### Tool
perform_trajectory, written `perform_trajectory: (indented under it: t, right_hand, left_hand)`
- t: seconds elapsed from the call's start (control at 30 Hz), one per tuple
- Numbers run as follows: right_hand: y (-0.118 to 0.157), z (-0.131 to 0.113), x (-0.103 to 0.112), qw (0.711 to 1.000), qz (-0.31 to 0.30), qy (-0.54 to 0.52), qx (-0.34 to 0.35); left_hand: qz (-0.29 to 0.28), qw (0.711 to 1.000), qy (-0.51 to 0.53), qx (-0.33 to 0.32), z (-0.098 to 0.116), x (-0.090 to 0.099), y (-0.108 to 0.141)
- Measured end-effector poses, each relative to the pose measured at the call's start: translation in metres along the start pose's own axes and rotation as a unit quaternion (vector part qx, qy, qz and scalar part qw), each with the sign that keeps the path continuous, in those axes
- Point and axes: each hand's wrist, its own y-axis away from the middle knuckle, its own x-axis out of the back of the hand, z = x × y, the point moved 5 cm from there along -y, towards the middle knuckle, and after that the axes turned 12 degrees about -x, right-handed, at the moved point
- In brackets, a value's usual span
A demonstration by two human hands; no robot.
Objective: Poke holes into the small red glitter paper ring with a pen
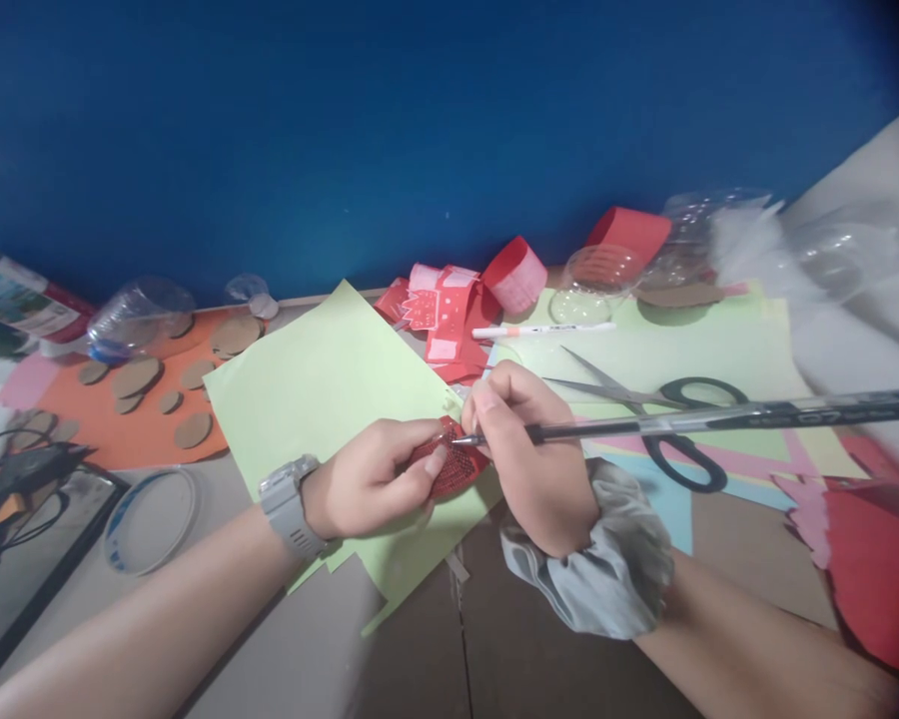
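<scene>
My left hand (379, 474), with a grey watch at its wrist, pinches a small red rounded piece with a dark dotted pattern (460, 474). My right hand (535, 449), a grey scrunchie around its wrist, is closed on a dark pen (606, 426). The pen's tip meets the upper part of the red piece, near my left thumb. Beneath both hands lies a light green paper sheet (315, 369). Just right of my right hand, black-handled scissors (666, 404) rest with their blades apart. Some of my right fingers are hidden.
Behind the hands are red paper rings (515, 275) and a white marker (543, 331). Cardboard discs (138, 377) lie on orange paper at left, near a plastic bottle (142, 315) and a tape ring (150, 521). Red paper (880, 569) lies at right. A blue wall (420, 140) rises behind.
</scene>
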Motion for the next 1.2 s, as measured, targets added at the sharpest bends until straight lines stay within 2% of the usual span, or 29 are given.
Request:
perform_trajectory:
  t: [0.43,0.67,1.2]
  right_hand:
    - [-0.0007,-0.0005,-0.0004,1.000,-0.005,0.007,0.001]
    - [-0.0009,0.0003,-0.0021,0.999,-0.029,0.021,-0.003]
    - [-0.0006,0.0023,-0.0022,0.999,-0.026,0.032,-0.010]
  left_hand:
    - [-0.002,1.000,0.009,-0.005,-0.0010,0.0000,0.0006]
    - [0.003,1.000,0.001,-0.006,-0.0016,0.0005,0.0006]
    - [-0.005,1.000,0.000,-0.001,-0.0042,-0.0002,0.0015]
